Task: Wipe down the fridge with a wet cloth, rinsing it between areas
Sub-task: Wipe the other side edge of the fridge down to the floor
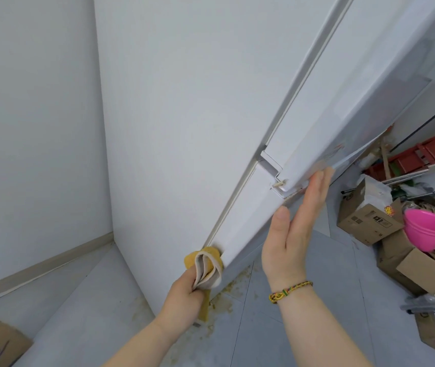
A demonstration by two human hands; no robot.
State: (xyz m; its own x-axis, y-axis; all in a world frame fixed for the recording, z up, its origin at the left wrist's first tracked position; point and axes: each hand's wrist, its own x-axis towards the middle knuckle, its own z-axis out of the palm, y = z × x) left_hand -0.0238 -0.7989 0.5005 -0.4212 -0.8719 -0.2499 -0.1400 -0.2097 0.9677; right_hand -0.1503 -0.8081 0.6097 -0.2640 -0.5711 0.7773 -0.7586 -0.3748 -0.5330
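Left grip clutches cloth at fridge corner; right grip, fingers straight, apparently steadies it. Firm strokes serve best.

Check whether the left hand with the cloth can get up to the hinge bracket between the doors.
Probably yes. The left hand holds the cloth against the lower door, and the hinge bracket sits further up its edge with nothing between. The open right hand is off to the side.
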